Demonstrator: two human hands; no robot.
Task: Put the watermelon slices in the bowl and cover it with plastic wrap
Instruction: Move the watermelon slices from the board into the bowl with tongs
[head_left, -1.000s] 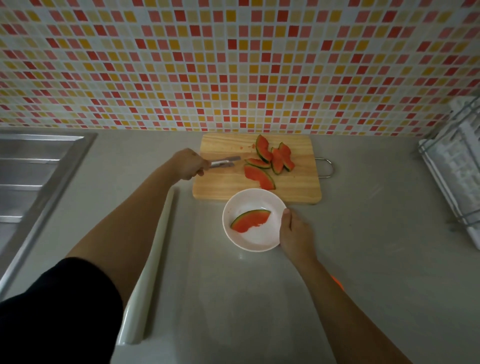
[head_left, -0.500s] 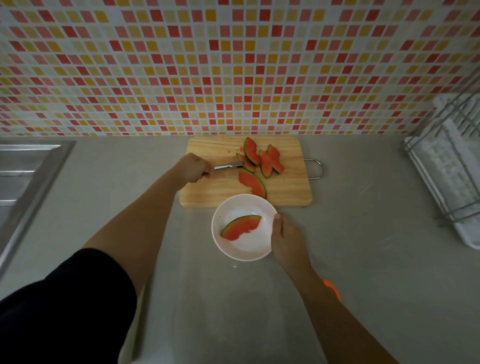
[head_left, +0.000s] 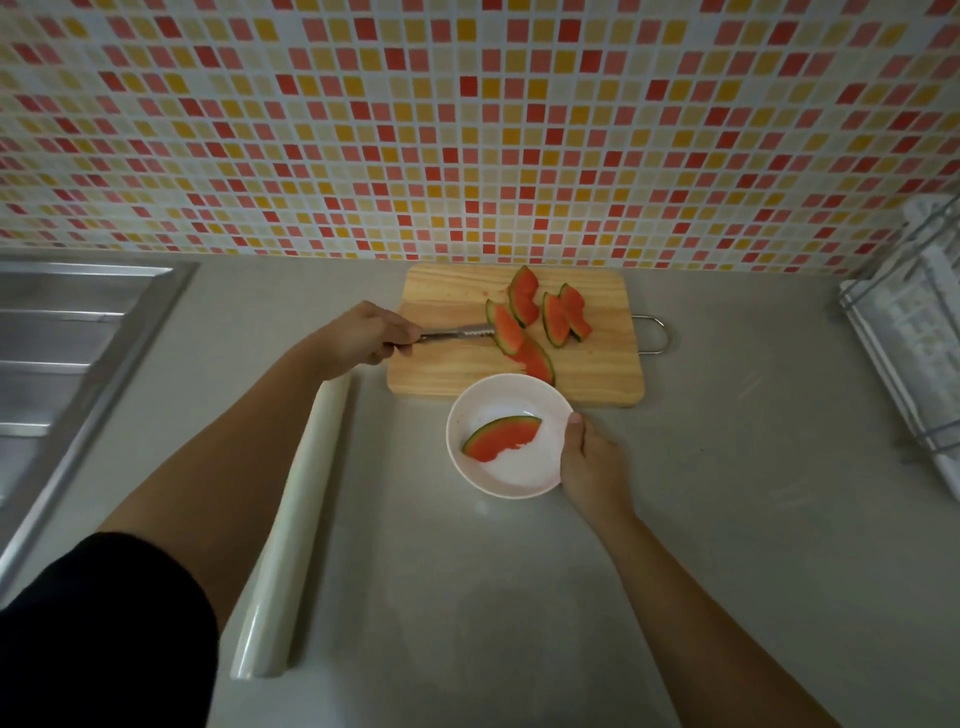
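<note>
A white bowl (head_left: 524, 475) stands on the counter in front of a wooden cutting board (head_left: 597, 374), with one watermelon slice (head_left: 501, 437) lying inside it. My right hand (head_left: 589, 460) grips the bowl's right rim. My left hand (head_left: 371, 332) holds metal tongs (head_left: 454, 332), whose tips pinch a slice (head_left: 506, 328) raised slightly over the board. Several more slices (head_left: 558, 314) sit on the board. A roll of plastic wrap (head_left: 296, 525) lies on the counter, partly under my left forearm.
A steel sink and drainboard (head_left: 67, 353) fill the left side. A wire dish rack (head_left: 914, 374) stands at the right edge. A mosaic tiled wall (head_left: 467, 130) runs right behind the board. Grey counter (head_left: 727, 519) stretches to the right of the bowl.
The tongs have closed on a slice and lifted it a little off the board. My right hand stays on the bowl. The camera view has shifted.
</note>
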